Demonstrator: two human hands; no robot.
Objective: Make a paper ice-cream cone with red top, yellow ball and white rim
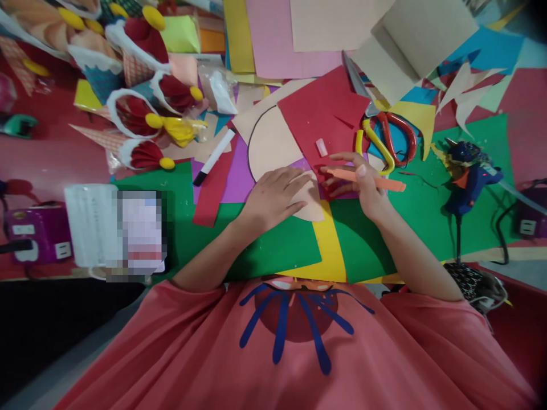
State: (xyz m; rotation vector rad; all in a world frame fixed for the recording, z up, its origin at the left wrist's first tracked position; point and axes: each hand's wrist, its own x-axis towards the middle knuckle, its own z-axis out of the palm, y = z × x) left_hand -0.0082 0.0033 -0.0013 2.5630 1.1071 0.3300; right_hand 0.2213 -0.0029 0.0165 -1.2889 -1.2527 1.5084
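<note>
My left hand (276,196) lies flat, fingers stretched to the right, on a small peach paper piece with a rounded edge (314,210). In my right hand (368,188) is an orange marker (374,180), held between thumb and fingers with its right end sticking out. Just beyond my left hand lies a larger peach sheet with a dark curved line (273,142). Red paper (322,114) overlaps that sheet, and a short pale pink piece (321,147), perhaps a cap, rests on it. A black-and-white marker (214,156) lies left of the sheets.
Scissors with red and yellow handles (391,139) lie beyond my right hand. A blue glue gun (468,176) stands at the right. Paper cones with white trim (137,114) crowd the far left. A phone with a blurred screen (143,233) lies at the near left.
</note>
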